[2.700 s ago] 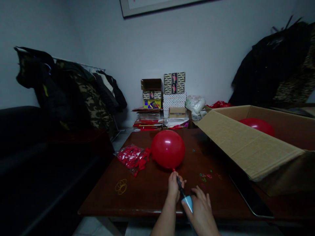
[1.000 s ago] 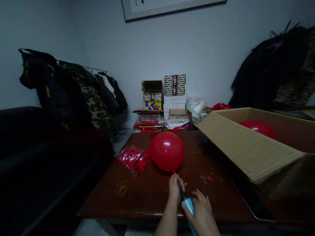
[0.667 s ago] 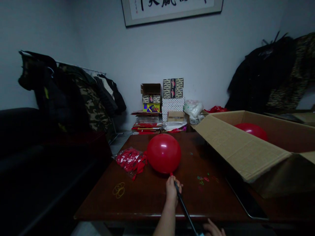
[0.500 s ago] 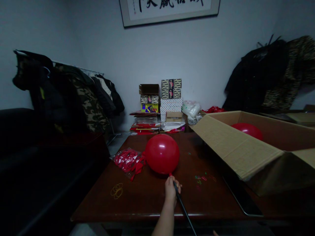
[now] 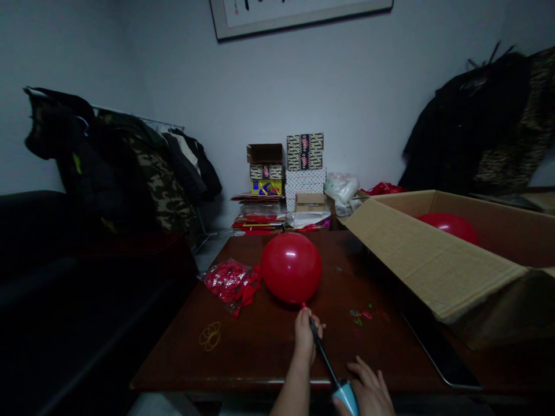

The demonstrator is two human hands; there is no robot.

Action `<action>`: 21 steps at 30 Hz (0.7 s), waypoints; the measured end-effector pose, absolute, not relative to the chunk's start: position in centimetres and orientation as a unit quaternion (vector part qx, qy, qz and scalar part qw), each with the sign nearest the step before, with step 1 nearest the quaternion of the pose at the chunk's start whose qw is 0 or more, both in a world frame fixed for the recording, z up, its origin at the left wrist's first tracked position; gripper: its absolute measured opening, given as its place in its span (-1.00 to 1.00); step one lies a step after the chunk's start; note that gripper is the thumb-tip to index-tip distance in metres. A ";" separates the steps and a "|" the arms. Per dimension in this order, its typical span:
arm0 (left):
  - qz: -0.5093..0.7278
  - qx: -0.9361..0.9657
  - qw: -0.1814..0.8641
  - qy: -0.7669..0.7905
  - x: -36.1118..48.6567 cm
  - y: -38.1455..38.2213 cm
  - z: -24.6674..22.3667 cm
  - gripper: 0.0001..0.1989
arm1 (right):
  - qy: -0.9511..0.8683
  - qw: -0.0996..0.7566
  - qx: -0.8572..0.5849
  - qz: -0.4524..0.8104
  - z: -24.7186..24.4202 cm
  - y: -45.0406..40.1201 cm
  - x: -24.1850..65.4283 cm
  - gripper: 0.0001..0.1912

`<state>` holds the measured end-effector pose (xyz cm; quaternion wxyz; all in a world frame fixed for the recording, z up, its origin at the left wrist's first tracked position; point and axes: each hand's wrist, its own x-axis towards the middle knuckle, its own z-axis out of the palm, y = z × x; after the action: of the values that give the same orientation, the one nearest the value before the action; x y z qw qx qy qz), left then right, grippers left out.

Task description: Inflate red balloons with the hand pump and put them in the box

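Note:
A round, inflated red balloon (image 5: 291, 268) stands over the middle of the brown table (image 5: 260, 358). My left hand (image 5: 309, 332) pinches its neck, and the black rod of the pump (image 5: 346, 398) also runs into that hand. The pump's light blue body is low in the picture. My right hand (image 5: 368, 388) is beside the blue body, its fingers spread and its thumb against the near side. A clear bag of red balloons (image 5: 229, 282) lies left of the inflated balloon.
An open cardboard box (image 5: 437, 260) at the right holds another red balloon (image 5: 451, 225). Yellow rubber bands (image 5: 210, 336) lie at the left, small coloured bands (image 5: 358, 316) to the right. A dark flat device (image 5: 442, 352) lies near the front right edge.
My right hand has come up into view from the bottom edge, and the pump's blue body now shows. The balloon still hangs at my left hand; the whole view has shifted slightly.

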<state>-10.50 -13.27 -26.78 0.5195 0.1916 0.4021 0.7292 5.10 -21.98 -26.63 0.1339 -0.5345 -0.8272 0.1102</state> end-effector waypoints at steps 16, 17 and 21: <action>0.733 0.195 0.513 0.402 -10.3 -13.3 -26.9 -0.54 | -0.822 0.182 -0.527 0.116 -24.3 -20.0 2.2 -0.53; 0.734 0.193 0.511 0.404 -10.3 -13.4 -26.8 -0.54 | -0.825 0.181 -0.523 0.114 -24.7 -20.5 2.6 -0.52; 0.737 0.186 0.509 0.403 -10.4 -13.6 -26.6 -0.53 | -0.830 0.180 -0.524 0.063 -27.4 -22.4 5.1 -0.62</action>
<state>-10.42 -13.65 -26.62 0.5094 0.1860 0.4029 0.7372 5.07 -22.38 -27.45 0.1804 -0.5244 -0.8298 0.0628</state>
